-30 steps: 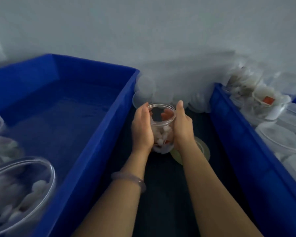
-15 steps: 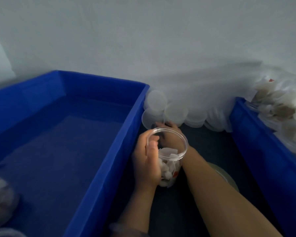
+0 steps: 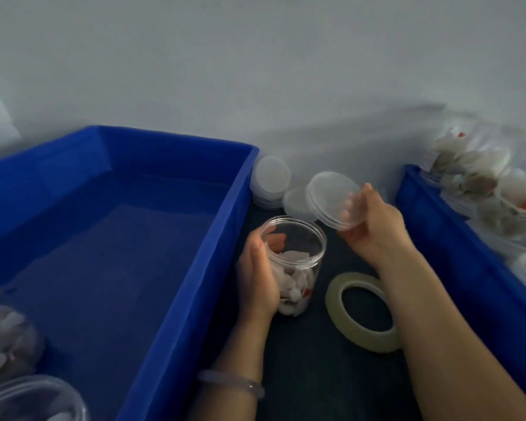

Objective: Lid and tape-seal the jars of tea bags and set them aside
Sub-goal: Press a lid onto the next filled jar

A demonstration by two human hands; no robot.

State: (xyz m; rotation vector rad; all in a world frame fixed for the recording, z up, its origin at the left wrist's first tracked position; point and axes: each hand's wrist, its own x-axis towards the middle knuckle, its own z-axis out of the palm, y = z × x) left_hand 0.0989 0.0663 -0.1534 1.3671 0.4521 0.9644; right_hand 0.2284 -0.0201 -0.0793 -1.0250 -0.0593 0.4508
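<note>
Dark table (image 3: 304, 369), left grip (image 3: 257, 278) wrapped round upright jar (image 3: 299, 262), right grip (image 3: 374, 229) pinching tilted lid (image 3: 330, 197)

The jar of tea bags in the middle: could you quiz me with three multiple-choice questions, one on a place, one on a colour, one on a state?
1. Where does the tape roll lie?
A. On the wall
B. On the dark table, right of the jar
C. On top of the jar

2. What colour is the left bin?
A. Red
B. Green
C. Blue

3. What state is the jar in?
A. Open, no lid on
B. Lidded and taped
C. Tipped on its side

1 B, the roll lies flat on the table beside the jar.
2 C, its walls are blue.
3 A, the left hand grips the open jar while the right hand holds the lid off to one side.
</note>
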